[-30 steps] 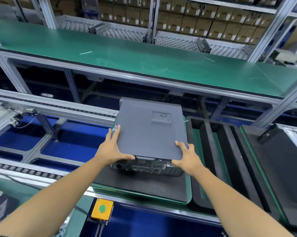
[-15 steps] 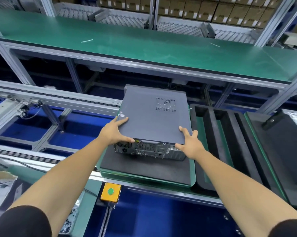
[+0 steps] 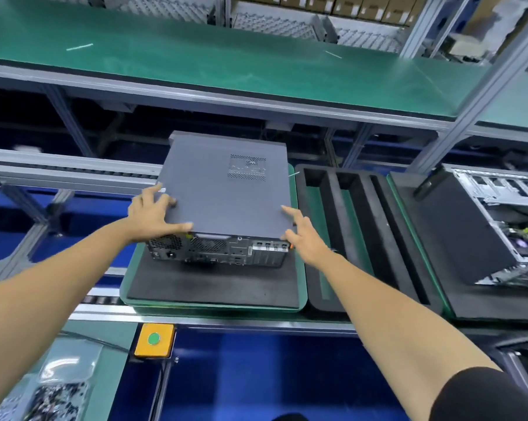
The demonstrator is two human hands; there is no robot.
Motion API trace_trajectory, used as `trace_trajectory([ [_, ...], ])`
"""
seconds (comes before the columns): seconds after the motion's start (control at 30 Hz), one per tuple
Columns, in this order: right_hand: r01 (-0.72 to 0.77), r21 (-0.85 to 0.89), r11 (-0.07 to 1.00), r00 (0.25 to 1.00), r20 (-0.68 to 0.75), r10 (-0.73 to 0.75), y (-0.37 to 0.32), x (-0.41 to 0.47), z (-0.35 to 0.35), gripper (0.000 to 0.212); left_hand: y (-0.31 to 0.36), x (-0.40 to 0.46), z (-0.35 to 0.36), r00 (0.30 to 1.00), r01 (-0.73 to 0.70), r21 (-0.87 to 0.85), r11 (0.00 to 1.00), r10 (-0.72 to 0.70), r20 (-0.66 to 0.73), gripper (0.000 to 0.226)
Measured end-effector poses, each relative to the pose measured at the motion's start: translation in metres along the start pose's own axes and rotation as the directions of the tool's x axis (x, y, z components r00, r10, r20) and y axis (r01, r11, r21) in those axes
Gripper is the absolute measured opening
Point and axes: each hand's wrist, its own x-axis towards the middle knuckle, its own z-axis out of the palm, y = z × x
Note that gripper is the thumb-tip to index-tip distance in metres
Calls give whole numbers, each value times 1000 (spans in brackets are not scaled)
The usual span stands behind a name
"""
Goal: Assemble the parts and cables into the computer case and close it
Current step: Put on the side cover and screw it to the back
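Here the computer case (image 3: 223,192) lies flat on a black foam pad (image 3: 211,284), which sits in a green tray (image 3: 300,208) on the conveyor line. Its dark grey side panel faces up and looks closed over the case, with a square vent grille (image 3: 247,167) toward the far right corner. The rear panel, with fan openings and ports, faces the person.

The left hand (image 3: 152,212) lies on the near left corner of the panel, fingers spread and fairly straight on top, thumb stretched along the near edge. The right hand (image 3: 302,235) is at the near right corner with straight, spread fingers; its fingertips touch or nearly touch the edge, and I cannot tell which. Neither hand is wrapped around anything.

Just right of the tray stands a black foam insert (image 3: 363,232) with long slots. Farther right, an open metal chassis (image 3: 505,226) rests on another black pad. A yellow box with a green button (image 3: 154,338) sits below the tray, and a clear bag of small dark parts (image 3: 56,399) lies at lower left. A long green table (image 3: 226,62) runs behind
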Motion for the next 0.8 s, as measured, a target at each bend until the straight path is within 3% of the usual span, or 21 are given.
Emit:
trace_trajectory([
  [0.07, -6, -33, 999, 998, -66, 4, 34, -9, -21, 55, 44, 9, 8, 974, -143, 92, 985, 157, -166, 78],
  [0.17, -183, -306, 934, 977, -159, 140, 86, -11, -50, 47, 130, 21, 36, 808, -458, 211, 864, 503, -305, 47],
  [0.23, -165, -505, 847, 986, -95, 135, 112, -1, -66, 53, 191, 32, 61, 721, -593, 302, 746, 659, -214, 31],
  [0.3, -86, -611, 787, 996, -23, 91, 130, 13, -76, 61, 246, 46, 92, 685, -660, 432, 615, 728, 10, 26],
  [0.4, 62, -718, 694, 995, 100, 15, 154, 42, -81, 67, 306, 69, 138, 703, -682, 562, 467, 631, 329, 30],
  [0.5, 228, -769, 597, 962, 274, -15, 175, 70, -78, 75, 332, 90, 184, 732, -680, 584, 443, 465, 498, 28],
  [0.67, 419, -706, 571, 878, 475, -56, 207, 103, -84, 73, 333, 114, 232, 782, -613, 553, 565, 331, 529, 27],
  [0.8, 492, -593, 638, 826, 550, -125, 222, 120, -97, 35, 325, 124, 251, 810, -560, 530, 637, 287, 511, 25],
])
